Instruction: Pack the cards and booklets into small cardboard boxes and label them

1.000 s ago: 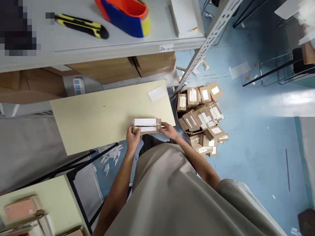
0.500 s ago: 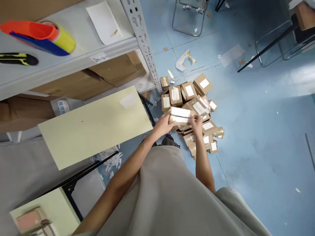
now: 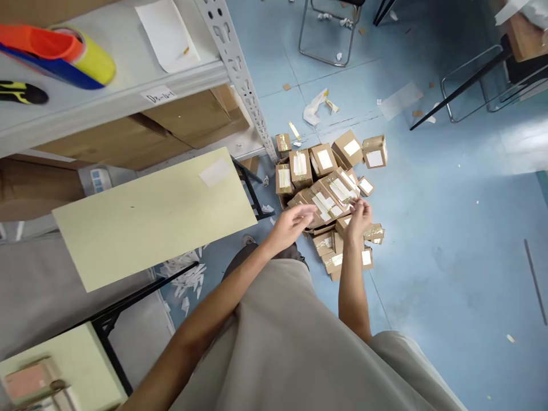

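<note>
My left hand (image 3: 292, 224) hovers with its fingers spread and nothing in it, above the near edge of a pile of small taped cardboard boxes (image 3: 329, 191) on the blue floor. My right hand (image 3: 358, 218) hangs just to the right of it, fingers loosely curled and apart, also holding nothing. One box with a white label (image 3: 374, 151) lies at the pile's far right edge, apart from the others. The pale yellow table (image 3: 149, 217) to my left carries only a white label (image 3: 214, 172).
A grey metal shelf (image 3: 128, 91) at upper left holds a tape dispenser (image 3: 60, 51), a yellow-black utility knife (image 3: 21, 93) and a sheet of paper (image 3: 168, 34); large cartons sit beneath it. Paper scraps (image 3: 185, 274) lie under the table. Chair frames (image 3: 327, 34) stand on the floor beyond.
Both hands carried the labelled box off the table and over the floor pile, then let it go. The hands are now empty, and a box lies at the pile's far right.
</note>
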A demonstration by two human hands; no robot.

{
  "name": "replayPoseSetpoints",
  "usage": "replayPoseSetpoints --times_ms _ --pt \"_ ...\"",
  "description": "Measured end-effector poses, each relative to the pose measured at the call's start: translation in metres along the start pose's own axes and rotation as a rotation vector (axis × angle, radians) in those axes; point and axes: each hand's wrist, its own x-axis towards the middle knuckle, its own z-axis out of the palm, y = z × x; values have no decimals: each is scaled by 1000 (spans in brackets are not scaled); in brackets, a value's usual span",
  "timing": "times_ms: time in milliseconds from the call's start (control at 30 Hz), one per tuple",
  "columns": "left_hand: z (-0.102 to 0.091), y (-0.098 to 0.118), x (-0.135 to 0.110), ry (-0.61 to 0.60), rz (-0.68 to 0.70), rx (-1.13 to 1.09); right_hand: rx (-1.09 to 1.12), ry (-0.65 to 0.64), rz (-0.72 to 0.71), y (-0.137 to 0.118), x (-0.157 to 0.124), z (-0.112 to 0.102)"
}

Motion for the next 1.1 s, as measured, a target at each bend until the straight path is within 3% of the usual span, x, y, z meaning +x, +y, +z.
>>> replayPoseSetpoints --times_ms 133,233,367,567,667,833,967,1100 --pt "-40 -47 -56 235 -203 -27 -28 -335 54 11 -51 29" --pt "-59 -61 -95 345 -242 -75 -64 -548 92 14 -88 50" --pt "-75 -68 -133 429 -207 -179 -112 -774 107 11 -132 81" --pt "-120 -79 -202 640 -57 -258 -194 -1067 -70 -4 -217 127" --pt "-152 -87 -263 804 9 -278 -219 -1210 -145 -8 -280 149" --pt "-195 -111 -381 1097 105 -373 -273 -1468 -249 -6 -408 180" --pt "-216 -137 -464 1351 184 -446 -323 -1711 -326 -5 -510 192" --pt "-224 -162 -534 1567 246 -549 -371 -1922 -381 -4 -598 194"
